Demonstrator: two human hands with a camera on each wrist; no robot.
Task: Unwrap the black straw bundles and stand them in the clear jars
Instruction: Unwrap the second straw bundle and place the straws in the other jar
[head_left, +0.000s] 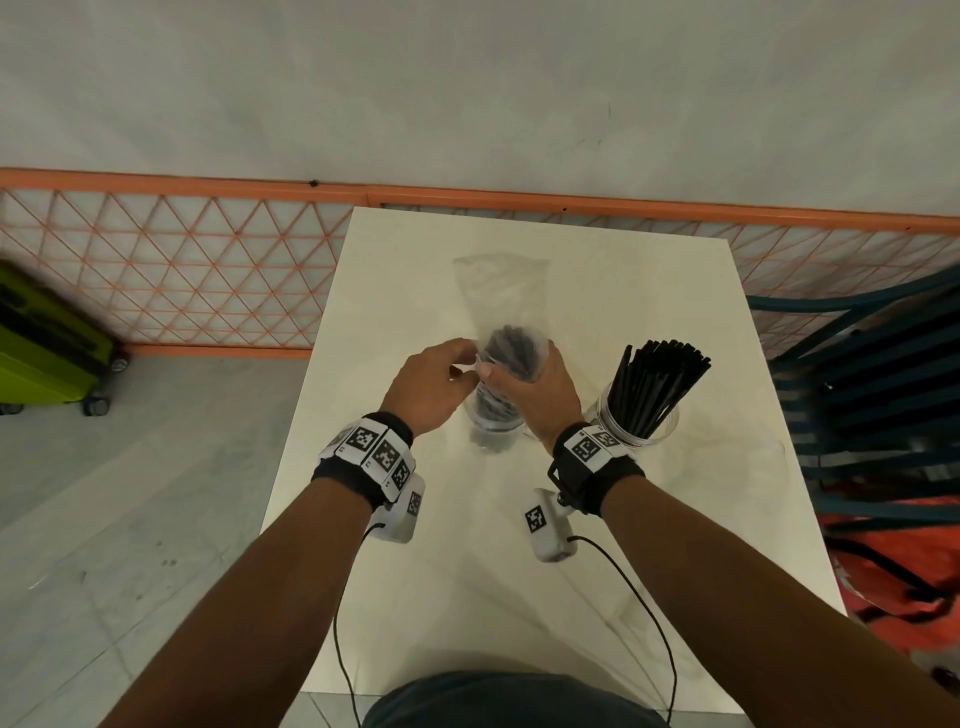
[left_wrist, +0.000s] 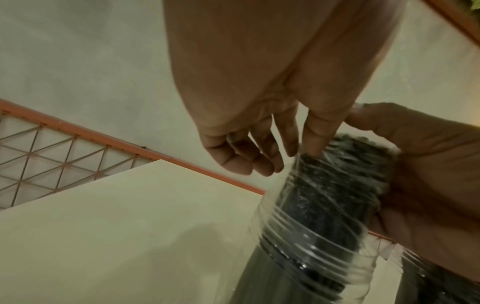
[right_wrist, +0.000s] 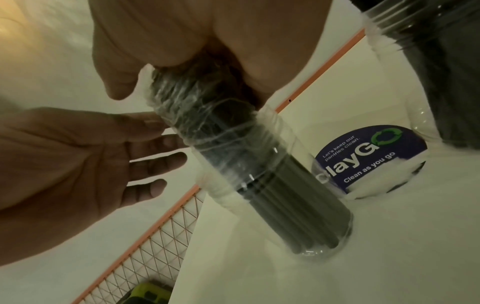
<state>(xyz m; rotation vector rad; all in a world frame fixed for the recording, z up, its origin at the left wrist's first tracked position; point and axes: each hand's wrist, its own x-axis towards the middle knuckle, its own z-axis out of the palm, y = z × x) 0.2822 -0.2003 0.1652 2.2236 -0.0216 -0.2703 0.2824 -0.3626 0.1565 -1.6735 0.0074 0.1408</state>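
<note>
1. The bundle (head_left: 511, 349) is a sheaf of black straws in clear, crinkled film. I see it standing in the left jar (head_left: 493, 426) at table centre, lower end inside the jar, upper end above the rim.
2. In the right-wrist view, the film (right_wrist: 197, 115) covers the upper part of the bundle; the lower straws show bare through the jar wall, reaching the jar floor.
3. The film's loose top (head_left: 501, 280) rises toward 12 o'clock above the straw tips, empty and translucent.
4. The right jar (head_left: 636, 423) stands at 3 o'clock from the left jar, just beside it. It holds unwrapped straws (head_left: 657, 387) that fan toward 1 o'clock.
5. My right hand (head_left: 540, 389) grips the wrapped bundle near its top, fingers and thumb curled round it from the 3 o'clock side.
6. My left hand (head_left: 434, 384) sits at 9 o'clock of the bundle. Its thumb and forefinger tips meet the film at the bundle's edge; the left-wrist view shows a fingertip (left_wrist: 315, 144) on the film. The other fingers are loosely spread and free.
7. I cannot tell whether the left hand pinches the film or only touches it.
8. Both forearms reach in from 6 o'clock over the table (head_left: 405, 597).
9. A round label (right_wrist: 371, 156) reading "Clean as you go" shows through the jar wall in the right-wrist view.
</note>
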